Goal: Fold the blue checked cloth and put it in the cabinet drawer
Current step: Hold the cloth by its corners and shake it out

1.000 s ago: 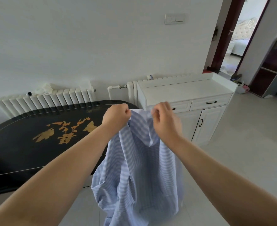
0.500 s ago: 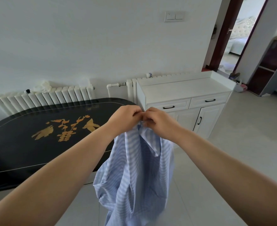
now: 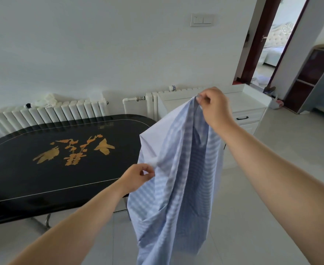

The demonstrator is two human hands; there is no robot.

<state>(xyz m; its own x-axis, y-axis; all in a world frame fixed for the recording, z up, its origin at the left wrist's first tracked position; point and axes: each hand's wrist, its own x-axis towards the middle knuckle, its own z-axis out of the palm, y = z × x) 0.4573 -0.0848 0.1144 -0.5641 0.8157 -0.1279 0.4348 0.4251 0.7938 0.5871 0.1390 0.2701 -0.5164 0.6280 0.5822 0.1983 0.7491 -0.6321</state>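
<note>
Head view: we hold the thin, limp blue checked cotton cloth [image 3: 178, 180] in mid-air beside the black oval table [image 3: 61, 159]; our right hand [image 3: 213, 109] pinches its top corner and our left hand [image 3: 138, 176] pinches a lower edge. It looks light and floppy, best taken by corners.

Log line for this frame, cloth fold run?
stage: unfolded, in air | right hand: pinches cloth top | left hand: pinches side edge, lower | drawer: closed | table: bare

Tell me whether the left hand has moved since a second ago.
Yes. The left hand has dropped from beside the right hand at the cloth's top, down to the table's near edge, pinching the cloth lower.
</note>
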